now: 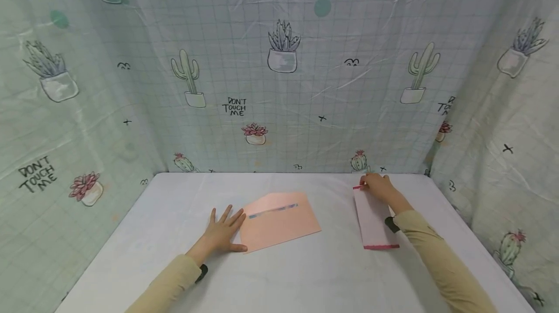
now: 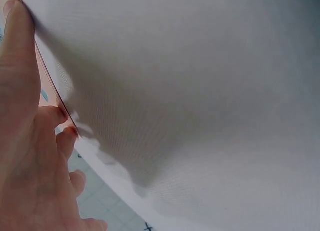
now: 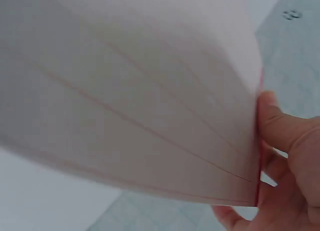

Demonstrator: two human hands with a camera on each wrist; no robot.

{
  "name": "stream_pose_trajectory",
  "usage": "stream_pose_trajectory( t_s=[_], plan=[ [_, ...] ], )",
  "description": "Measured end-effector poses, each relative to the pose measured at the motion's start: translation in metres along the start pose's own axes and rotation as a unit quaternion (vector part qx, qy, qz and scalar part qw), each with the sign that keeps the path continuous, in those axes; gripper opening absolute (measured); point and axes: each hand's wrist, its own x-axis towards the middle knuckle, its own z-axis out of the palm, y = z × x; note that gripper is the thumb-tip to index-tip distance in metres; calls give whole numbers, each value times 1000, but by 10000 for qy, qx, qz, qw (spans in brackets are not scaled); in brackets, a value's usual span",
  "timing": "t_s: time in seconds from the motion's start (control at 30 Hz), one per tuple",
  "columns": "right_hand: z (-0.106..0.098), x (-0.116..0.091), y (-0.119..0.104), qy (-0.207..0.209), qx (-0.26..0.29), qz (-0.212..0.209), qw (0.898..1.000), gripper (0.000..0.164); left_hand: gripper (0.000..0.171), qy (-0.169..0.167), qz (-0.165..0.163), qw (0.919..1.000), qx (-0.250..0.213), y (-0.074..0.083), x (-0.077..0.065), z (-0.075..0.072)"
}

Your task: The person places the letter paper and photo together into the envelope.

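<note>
Lying on the white counter (image 1: 297,284), a flat peach paper envelope (image 1: 281,228) is touched by the splayed left hand (image 1: 222,231); to its right, a red-edged white rectangular paper sheet (image 1: 372,221) is pinched by the right hand (image 1: 380,189)

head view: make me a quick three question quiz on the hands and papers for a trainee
1. Which hand pinches the red-edged paper? (a) left (b) right (c) both
2. True or false: the left hand touches the peach envelope with its fingers spread.
3. Fill in, from the person's side: the peach envelope lies to the ____ of the red-edged paper.

Key: 1. b, the right hand; 2. true; 3. left.
</note>
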Motion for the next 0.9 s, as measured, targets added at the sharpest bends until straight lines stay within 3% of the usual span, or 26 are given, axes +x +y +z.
stream_pose_trajectory(
  t_s=[0.4, 0.57, 0.77, 0.9],
  plan=[
    [-61, -11, -21, -333, 627, -260, 9971, 8, 92, 74, 12, 10000, -24, 0, 1, 0],
    [-71, -16, -21, -262, 910, -247, 9952, 8, 92, 155, 50, 9999, -11, -3, 0, 3],
    [-79, -21, -16, 196, 1222, -296, 9919, 9, 92, 178, 85, 9998, 24, -3, -1, 4],
    [-80, -23, -12, 283, 1415, -169, 9894, 13, 92, 210, 119, 9996, 155, -4, -1, 6]
  ],
)
